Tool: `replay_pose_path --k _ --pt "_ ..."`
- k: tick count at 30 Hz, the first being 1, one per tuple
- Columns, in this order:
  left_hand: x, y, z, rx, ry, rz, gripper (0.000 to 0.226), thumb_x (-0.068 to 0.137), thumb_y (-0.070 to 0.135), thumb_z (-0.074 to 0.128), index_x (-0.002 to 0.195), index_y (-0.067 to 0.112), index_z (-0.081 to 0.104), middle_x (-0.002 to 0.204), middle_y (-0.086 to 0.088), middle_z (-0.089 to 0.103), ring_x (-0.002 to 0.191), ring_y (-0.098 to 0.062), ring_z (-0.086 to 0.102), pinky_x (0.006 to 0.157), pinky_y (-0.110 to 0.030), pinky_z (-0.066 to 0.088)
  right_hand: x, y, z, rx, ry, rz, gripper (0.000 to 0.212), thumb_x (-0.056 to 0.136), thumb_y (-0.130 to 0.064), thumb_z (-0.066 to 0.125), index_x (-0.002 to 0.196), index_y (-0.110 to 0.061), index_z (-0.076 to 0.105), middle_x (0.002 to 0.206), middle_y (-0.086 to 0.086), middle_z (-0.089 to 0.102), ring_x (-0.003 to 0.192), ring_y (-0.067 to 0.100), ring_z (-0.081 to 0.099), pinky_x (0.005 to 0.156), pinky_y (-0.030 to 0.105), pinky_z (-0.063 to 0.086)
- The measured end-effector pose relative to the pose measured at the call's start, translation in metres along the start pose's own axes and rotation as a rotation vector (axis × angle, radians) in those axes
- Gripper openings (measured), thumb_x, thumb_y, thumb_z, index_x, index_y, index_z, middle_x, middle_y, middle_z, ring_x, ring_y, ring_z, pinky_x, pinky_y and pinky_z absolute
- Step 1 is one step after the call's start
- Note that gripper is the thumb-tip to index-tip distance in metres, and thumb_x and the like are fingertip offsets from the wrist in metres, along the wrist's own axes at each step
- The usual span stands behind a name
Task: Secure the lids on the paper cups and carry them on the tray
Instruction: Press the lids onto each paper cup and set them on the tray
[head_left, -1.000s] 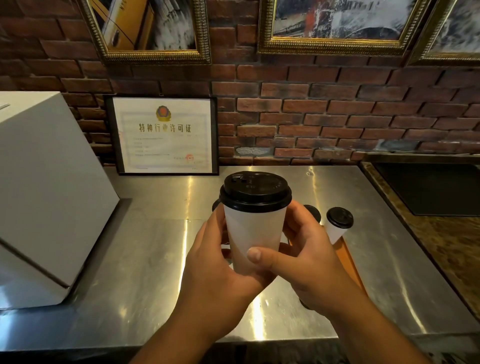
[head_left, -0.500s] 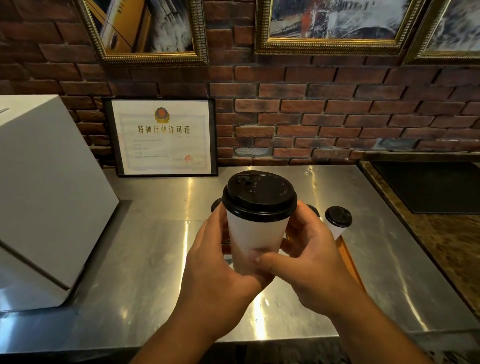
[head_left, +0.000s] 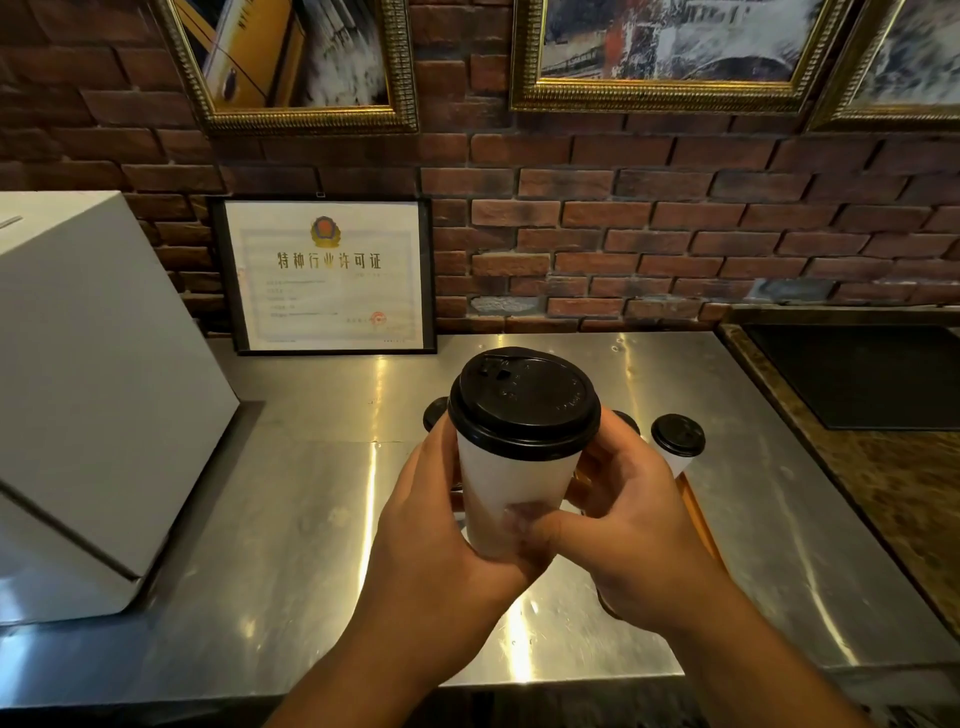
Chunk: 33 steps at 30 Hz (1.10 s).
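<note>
So the cup (head_left: 511, 499) sits dead centre of the frame, held up off the counter (head_left: 311, 519). Both hands are curled round its lower wall: left hand (head_left: 441, 545) from the left, right hand (head_left: 634, 525) from the right with its thumb across the front. The lid (head_left: 524, 402) looks seated level all round, as far as I can tell.

If it were me, I'd hold the body lightly so the paper doesn't buckle, then run the thumbs round the lid's rim to check it's snapped on.

The cup's long axis is pretty much upright, lid up, sip hole at the lid's upper left. Just right of centre, another lidded cup (head_left: 678, 441) stands by the orange tray (head_left: 698, 514), mostly hidden.
</note>
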<state>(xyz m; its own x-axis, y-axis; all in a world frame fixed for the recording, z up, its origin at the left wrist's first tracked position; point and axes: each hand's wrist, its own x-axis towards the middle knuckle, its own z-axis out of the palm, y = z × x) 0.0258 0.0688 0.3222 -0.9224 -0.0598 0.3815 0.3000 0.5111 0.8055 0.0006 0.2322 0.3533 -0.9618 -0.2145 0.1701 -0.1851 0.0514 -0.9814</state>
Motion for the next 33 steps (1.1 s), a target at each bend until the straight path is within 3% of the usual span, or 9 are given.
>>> replay_pose_path --k 5,10,12,16,19,22,24,28,33 --pt "-0.001 -0.001 0.0 -0.024 -0.004 0.003 0.105 0.056 0.068 0.086 0.139 0.078 0.023 0.132 0.052 0.046 0.125 0.02 0.046 0.076 0.007 0.04 0.0 0.004 0.0 0.006 0.015 -0.024 0.088 0.066 0.003 0.096 0.127 -0.049 0.061 0.125 -0.023 0.072 0.121 0.004 0.067 0.085 0.016 0.059" --pt "-0.001 -0.002 -0.003 -0.025 -0.002 -0.003 0.099 0.057 0.077 0.078 0.141 0.075 0.025 0.138 0.042 0.05 0.125 0.005 0.057 0.093 -0.006 0.051 0.002 0.004 0.003 0.011 -0.013 -0.029 0.083 0.057 -0.02 0.094 0.118 -0.064 0.06 0.126 -0.025 0.07 0.121 -0.001 0.065 0.086 0.016 0.058" --pt "-0.002 -0.003 -0.003 -0.023 -0.007 0.007 0.103 0.06 0.068 0.086 0.143 0.07 0.026 0.139 0.04 0.051 0.127 0.004 0.056 0.098 -0.01 0.052 0.002 0.005 0.002 0.009 -0.015 -0.042 0.084 0.061 -0.012 0.092 0.122 -0.059 0.061 0.126 -0.022 0.071 0.122 0.002 0.066 0.087 0.018 0.059" --pt "-0.003 -0.005 -0.001 -0.03 -0.008 0.017 0.107 0.061 0.06 0.09 0.144 0.073 0.025 0.139 0.044 0.049 0.129 0.012 0.049 0.087 0.0 0.048 0.001 0.008 0.003 0.015 0.02 -0.083 0.09 0.063 0.005 0.094 0.114 -0.064 0.064 0.124 -0.022 0.072 0.12 0.001 0.066 0.084 0.018 0.059" --pt "-0.002 -0.005 -0.001 -0.047 0.003 0.013 0.104 0.063 0.064 0.089 0.146 0.071 0.027 0.139 0.043 0.05 0.129 0.012 0.051 0.089 -0.002 0.048 0.001 0.009 0.004 0.016 0.02 -0.088 0.09 0.058 -0.004 0.095 0.108 -0.071 0.062 0.122 -0.027 0.071 0.117 -0.005 0.066 0.08 0.013 0.057" --pt "-0.002 -0.006 -0.002 -0.051 0.022 0.015 0.097 0.063 0.087 0.074 0.146 0.072 0.026 0.141 0.041 0.05 0.131 0.009 0.051 0.095 -0.007 0.05 0.002 0.008 0.006 0.026 -0.023 -0.09 0.087 0.057 -0.014 0.096 0.113 -0.071 0.06 0.126 -0.027 0.07 0.12 -0.005 0.065 0.083 0.013 0.057" --pt "-0.003 -0.006 -0.002 -0.05 0.027 0.004 0.097 0.063 0.086 0.074 0.145 0.073 0.025 0.141 0.042 0.05 0.13 0.009 0.051 0.097 -0.011 0.051 0.002 0.008 0.006 0.033 -0.023 -0.111 0.087 0.059 -0.013 0.095 0.117 -0.068 0.062 0.127 -0.024 0.07 0.122 -0.002 0.065 0.084 0.013 0.057" --pt "-0.003 -0.005 0.001 -0.07 0.013 -0.013 0.101 0.06 0.075 0.082 0.144 0.073 0.027 0.137 0.046 0.05 0.128 0.015 0.049 0.081 0.006 0.04 0.003 0.011 0.007 0.034 0.029 -0.139 0.092 0.06 -0.003 0.096 0.12 -0.064 0.062 0.126 -0.024 0.071 0.121 -0.003 0.065 0.08 0.013 0.057" --pt "-0.001 -0.005 0.002 -0.055 0.019 -0.008 0.093 0.064 0.073 0.08 0.143 0.073 0.029 0.139 0.039 0.053 0.129 0.01 0.053 0.089 0.001 0.044 0.003 0.011 0.01 0.03 0.066 -0.123 0.09 0.055 -0.017 0.099 0.117 -0.069 0.06 0.125 -0.029 0.069 0.119 -0.011 0.063 0.077 0.009 0.055"
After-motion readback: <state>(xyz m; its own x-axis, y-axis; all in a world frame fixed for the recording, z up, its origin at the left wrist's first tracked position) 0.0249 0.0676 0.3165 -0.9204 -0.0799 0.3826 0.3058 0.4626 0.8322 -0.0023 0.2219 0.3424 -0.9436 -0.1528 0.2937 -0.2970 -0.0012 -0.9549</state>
